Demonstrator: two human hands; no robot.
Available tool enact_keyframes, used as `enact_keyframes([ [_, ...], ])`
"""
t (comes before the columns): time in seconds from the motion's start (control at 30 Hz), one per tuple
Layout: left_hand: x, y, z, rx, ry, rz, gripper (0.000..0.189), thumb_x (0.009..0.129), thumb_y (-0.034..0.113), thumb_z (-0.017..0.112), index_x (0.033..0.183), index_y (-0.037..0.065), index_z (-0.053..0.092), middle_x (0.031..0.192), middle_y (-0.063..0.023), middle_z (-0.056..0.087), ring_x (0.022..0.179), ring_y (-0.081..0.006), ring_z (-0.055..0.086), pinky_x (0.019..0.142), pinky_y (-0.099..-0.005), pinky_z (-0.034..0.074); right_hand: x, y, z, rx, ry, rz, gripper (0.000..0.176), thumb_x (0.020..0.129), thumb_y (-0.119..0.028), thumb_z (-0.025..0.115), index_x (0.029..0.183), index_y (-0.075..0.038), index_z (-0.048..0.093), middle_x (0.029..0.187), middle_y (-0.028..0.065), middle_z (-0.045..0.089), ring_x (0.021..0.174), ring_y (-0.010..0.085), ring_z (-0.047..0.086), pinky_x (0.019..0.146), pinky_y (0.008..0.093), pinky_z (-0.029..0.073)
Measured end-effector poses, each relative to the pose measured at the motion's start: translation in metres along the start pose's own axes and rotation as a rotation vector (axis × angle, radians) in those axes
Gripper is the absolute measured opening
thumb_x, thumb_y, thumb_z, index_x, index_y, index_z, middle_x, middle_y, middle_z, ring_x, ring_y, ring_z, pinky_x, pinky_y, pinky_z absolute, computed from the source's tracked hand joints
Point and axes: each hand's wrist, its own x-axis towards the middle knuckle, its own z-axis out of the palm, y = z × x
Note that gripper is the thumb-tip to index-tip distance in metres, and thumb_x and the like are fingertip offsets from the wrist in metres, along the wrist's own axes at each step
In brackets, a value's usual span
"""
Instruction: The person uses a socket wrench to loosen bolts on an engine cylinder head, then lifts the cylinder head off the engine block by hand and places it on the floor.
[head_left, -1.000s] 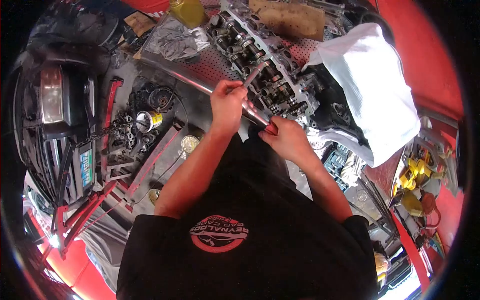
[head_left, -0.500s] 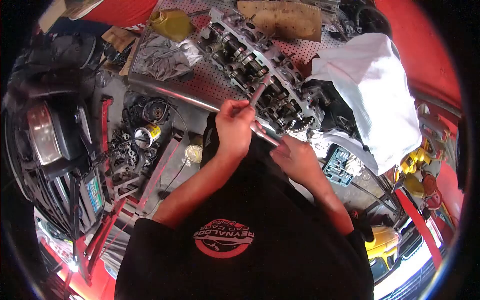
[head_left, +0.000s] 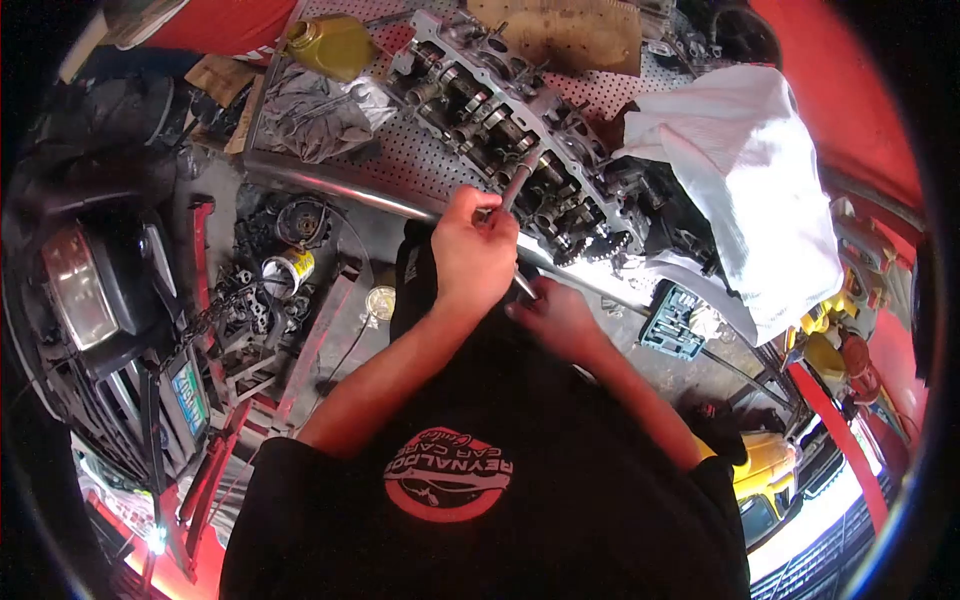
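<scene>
A metal cylinder head (head_left: 515, 95) with its camshafts exposed lies at a slant on the perforated bench. Over its near edge, my left hand (head_left: 474, 255) is closed around the top of a socket wrench, whose extension bar (head_left: 517, 187) runs down to the camshaft area. Whether the socket sits on a bolt cannot be made out. Lower and to the right, my right hand (head_left: 562, 320) grips the end of the wrench handle (head_left: 525, 284), close to my black shirt. The wrench's head is hidden by my left fingers.
Grey rags (head_left: 315, 115) and a yellowish jug (head_left: 330, 48) stand on the bench's left part. White cloth (head_left: 745, 190) covers parts at right. A teal socket case (head_left: 672, 322) is below it. Engine parts and a red stand (head_left: 318, 335) occupy the floor at left, beside a car (head_left: 110, 290).
My right hand has swung the wrench handle left and toward my body. My left hand stays closed around the wrench top, turned slightly.
</scene>
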Motion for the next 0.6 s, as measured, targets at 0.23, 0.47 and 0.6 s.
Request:
enact_keyframes([
  [0.23, -0.009, 0.003, 0.004, -1.02, 0.03, -0.534, 0.02, 0.084, 0.005, 0.058, 0.104, 0.002, 0.056, 0.07, -0.0087, 0.056, 0.058, -0.0202, 0.057, 0.053, -0.0356, 0.049, -0.044, -0.079, -0.09, -0.643, 0.315, -0.272, 0.027, 0.074, -0.026, 0.072, 0.085, -0.003, 0.062, 0.078, 0.0145, 0.067, 0.07, 0.0338, 0.065, 0.062, 0.0418, 0.053],
  [0.47, 0.005, -0.015, 0.003, -0.363, 0.102, -0.206, 0.013, 0.082, 0.0, 0.061, 0.096, -0.002, 0.061, 0.072, -0.0081, 0.057, 0.061, -0.0181, 0.056, 0.052, -0.0336, 0.051, -0.022, 0.01, -0.03, 0.104, 0.022, -0.003, 0.033, 0.071, -0.027, 0.072, 0.089, 0.001, 0.067, 0.069, 0.0179, 0.062, 0.066, 0.0217, 0.064, 0.065, 0.0366, 0.049],
  [0.6, 0.007, -0.018, 0.003, -0.374, 0.097, -0.2, 0.009, 0.08, 0.001, 0.065, 0.089, 0.001, 0.064, 0.073, -0.0045, 0.06, 0.062, -0.0118, 0.055, 0.053, -0.0265, 0.042, -0.024, 0.011, -0.032, 0.12, 0.043, -0.061, 0.033, 0.072, -0.027, 0.072, 0.085, 0.002, 0.065, 0.066, 0.0173, 0.06, 0.061, 0.0213, 0.06, 0.062, 0.0364, 0.048],
])
